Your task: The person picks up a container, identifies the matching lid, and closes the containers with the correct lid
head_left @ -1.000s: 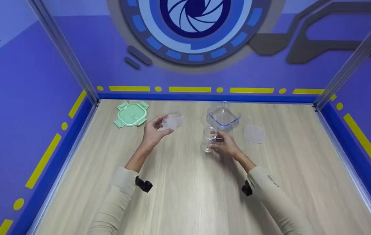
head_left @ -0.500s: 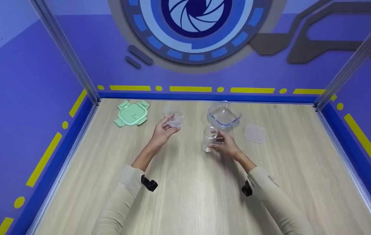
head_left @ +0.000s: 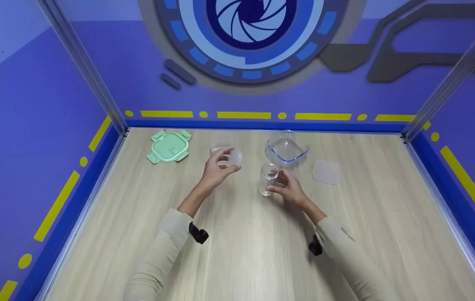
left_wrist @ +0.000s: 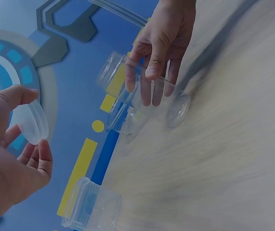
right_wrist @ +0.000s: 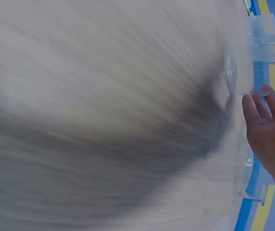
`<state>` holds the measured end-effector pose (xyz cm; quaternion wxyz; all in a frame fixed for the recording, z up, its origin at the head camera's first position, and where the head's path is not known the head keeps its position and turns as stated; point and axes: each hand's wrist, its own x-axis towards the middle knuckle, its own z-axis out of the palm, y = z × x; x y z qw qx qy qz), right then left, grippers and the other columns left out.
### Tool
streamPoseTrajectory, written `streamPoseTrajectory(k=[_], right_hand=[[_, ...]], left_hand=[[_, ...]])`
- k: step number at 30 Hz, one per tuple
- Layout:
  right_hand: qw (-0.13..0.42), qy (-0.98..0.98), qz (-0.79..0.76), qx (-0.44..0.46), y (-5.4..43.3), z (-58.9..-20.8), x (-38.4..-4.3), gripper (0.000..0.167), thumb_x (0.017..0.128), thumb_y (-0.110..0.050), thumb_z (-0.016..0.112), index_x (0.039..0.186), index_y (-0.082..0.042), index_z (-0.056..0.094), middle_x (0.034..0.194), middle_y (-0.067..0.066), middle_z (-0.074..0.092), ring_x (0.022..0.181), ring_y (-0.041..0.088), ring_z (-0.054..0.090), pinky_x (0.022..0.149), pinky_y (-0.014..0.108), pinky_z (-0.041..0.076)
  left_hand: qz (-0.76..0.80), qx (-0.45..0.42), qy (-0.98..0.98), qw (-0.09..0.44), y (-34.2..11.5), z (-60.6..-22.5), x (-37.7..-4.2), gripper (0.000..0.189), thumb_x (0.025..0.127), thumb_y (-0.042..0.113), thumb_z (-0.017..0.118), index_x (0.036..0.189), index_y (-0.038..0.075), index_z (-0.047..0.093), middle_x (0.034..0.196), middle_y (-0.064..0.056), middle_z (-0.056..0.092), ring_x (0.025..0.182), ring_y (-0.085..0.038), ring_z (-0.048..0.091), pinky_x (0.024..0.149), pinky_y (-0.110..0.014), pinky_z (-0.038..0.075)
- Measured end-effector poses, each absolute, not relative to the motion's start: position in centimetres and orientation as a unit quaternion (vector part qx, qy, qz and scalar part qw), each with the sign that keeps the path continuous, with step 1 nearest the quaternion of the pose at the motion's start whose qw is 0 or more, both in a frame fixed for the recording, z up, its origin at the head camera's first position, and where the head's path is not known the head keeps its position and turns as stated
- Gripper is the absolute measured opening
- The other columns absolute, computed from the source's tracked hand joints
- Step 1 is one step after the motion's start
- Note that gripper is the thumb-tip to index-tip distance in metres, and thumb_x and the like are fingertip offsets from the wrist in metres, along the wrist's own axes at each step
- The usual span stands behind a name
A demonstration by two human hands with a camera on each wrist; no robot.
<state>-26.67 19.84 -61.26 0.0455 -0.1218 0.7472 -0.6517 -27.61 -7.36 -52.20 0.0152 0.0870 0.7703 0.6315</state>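
Note:
My left hand [head_left: 217,170] pinches a round translucent lid [head_left: 235,158] by its edge, thumb on one side and fingers on the other. In the left wrist view the lid [left_wrist: 35,122] is held up, tilted on its side. My right hand [head_left: 291,188] grips a clear cylindrical glass jar [head_left: 264,184] that stands upright on the table, its open mouth facing up. Thumb and fingers lie around the jar's right side. A short gap separates the lid from the jar's rim. In the right wrist view the jar's base [right_wrist: 231,72] shows beside the fingertips.
Behind my left hand stands a translucent plastic container [head_left: 223,141]. A square glass bowl [head_left: 287,160] sits just behind the jar. A flat square translucent lid [head_left: 326,172] lies to the right, a green clip lid [head_left: 169,146] at the back left. Purple walls enclose the table [head_left: 237,251].
My left hand has carried the round lid to the right, closer to the jar, and turned it more upright. My right hand stays at the jar, which now leans slightly toward me or has barely moved.

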Motion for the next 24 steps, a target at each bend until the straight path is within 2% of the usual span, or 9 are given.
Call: streamPoseTrajectory(k=[8,16,24], right_hand=[[0.036,0.744,-0.658,-0.112,20.1,-61.8,-26.9,0.060,0.086,0.006,0.076,0.139,0.009,0.049,0.141,0.032,0.056,0.136,0.046,0.052,0.118,0.055,0.039],[0.039,0.743,-0.659,-0.109,19.5,-62.0,-26.6,0.061,0.089,0.004,0.074,0.143,0.008,0.046,0.140,0.030,0.057,0.135,0.043,0.054,0.116,0.050,0.043],[0.047,0.739,-0.664,-0.104,19.0,-62.2,-26.8,0.064,0.089,0.002,0.074,0.145,0.007,0.044,0.143,0.030,0.055,0.138,0.043,0.052,0.118,0.049,0.041]], left_hand=[[0.568,0.157,0.808,-0.006,-5.2,-52.4,-28.5,0.060,0.083,0.003,0.079,0.140,0.005,0.060,0.132,-0.019,0.056,0.124,-0.033,0.058,0.104,-0.042,0.052],[0.534,0.220,0.816,-0.033,-3.1,-52.9,-28.7,0.063,0.080,0.003,0.082,0.138,-0.003,0.059,0.128,-0.022,0.062,0.119,-0.036,0.060,0.097,-0.051,0.055],[0.537,0.237,0.809,-0.042,-1.9,-53.8,-28.6,0.060,0.080,0.006,0.084,0.135,-0.003,0.061,0.128,-0.020,0.067,0.121,-0.034,0.061,0.098,-0.054,0.054]])
